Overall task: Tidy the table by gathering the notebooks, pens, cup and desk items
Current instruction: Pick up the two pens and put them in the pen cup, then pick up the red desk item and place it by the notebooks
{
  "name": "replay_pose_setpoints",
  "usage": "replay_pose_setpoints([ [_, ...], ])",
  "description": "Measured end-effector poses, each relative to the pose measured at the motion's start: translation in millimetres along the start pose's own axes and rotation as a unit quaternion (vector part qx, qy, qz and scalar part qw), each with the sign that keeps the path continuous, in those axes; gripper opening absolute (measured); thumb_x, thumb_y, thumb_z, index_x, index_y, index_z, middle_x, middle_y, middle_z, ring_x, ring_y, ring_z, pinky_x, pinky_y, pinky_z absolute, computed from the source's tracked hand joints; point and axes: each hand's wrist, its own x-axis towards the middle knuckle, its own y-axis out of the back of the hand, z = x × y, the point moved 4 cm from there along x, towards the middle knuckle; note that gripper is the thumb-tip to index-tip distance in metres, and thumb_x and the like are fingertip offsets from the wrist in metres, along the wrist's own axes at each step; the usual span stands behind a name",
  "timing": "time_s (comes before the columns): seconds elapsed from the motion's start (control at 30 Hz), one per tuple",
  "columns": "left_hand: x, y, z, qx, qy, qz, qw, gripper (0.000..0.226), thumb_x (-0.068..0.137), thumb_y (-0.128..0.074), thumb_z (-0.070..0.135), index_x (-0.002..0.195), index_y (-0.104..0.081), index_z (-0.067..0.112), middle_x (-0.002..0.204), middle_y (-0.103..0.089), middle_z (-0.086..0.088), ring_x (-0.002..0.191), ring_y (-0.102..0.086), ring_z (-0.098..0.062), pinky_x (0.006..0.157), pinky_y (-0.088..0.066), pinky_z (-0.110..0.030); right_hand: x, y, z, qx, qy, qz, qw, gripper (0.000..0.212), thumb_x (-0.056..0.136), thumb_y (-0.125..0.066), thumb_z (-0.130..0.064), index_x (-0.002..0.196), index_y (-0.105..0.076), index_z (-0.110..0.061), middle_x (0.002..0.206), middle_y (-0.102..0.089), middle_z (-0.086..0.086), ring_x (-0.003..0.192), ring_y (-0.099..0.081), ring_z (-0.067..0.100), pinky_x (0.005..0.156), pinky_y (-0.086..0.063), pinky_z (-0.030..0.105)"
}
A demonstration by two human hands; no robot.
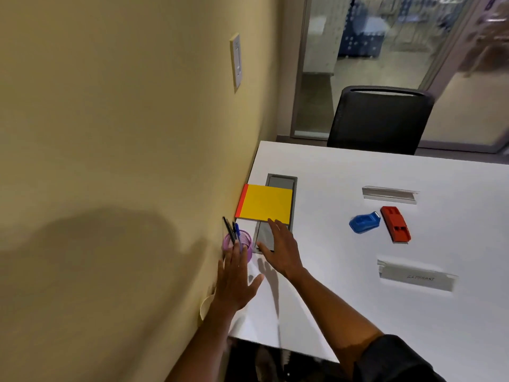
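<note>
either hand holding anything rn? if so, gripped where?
Nothing held. Left hand is open, fingers straight by the purple pen cup; right hand is open, spread beside the yellow notebook.

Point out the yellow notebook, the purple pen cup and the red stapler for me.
yellow notebook (265,204): head view, middle of cover.
purple pen cup (245,236): head view, mesh wall.
red stapler (395,223): head view, top.
</note>
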Motion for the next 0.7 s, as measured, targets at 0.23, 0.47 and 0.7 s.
replay_pose_setpoints([
  [0.23, -54.7, 6.8, 25.5, 0.034, -0.036, 0.013, 0.999, 0.092, 0.09, -0.034, 0.068, 0.153, 0.015, 0.023, 0.16, 0.022, -0.001, 0.15, 0.015, -0.023, 0.121, -0.002, -0.048, -77.7, 33.6, -2.1, -0.187, 0.012, 0.038, 0.982, 0.082, 0.091, -0.035, -0.069, 0.155, -0.001, -0.031, 0.164, 0.007, 0.005, 0.152, -0.003, 0.028, 0.121, -0.011, 0.05],
  [0.47, -117.1, 14.2, 63.6, 0.053, -0.075, 0.011, 0.996, 0.088, 0.09, -0.028, 0.07, 0.154, 0.011, 0.023, 0.16, 0.024, -0.003, 0.149, 0.019, -0.023, 0.119, 0.006, -0.049, -164.8, 76.9, 7.4, -0.259, -0.015, 0.064, 0.964, 0.082, 0.088, -0.021, -0.076, 0.153, 0.011, -0.038, 0.163, 0.018, 0.002, 0.151, 0.011, 0.029, 0.12, 0.002, 0.054],
  [0.7, -153.8, 13.1, 133.4, 0.064, -0.123, -0.003, 0.99, 0.089, 0.089, -0.027, 0.072, 0.153, 0.015, 0.026, 0.159, 0.026, -0.002, 0.148, 0.022, -0.023, 0.118, 0.01, -0.05, -246.0, 122.0, 41.6, -0.263, -0.08, 0.089, 0.957, 0.082, 0.086, -0.019, -0.078, 0.151, 0.015, -0.04, 0.162, 0.021, 0.0, 0.151, 0.011, 0.03, 0.118, 0.006, 0.057],
])
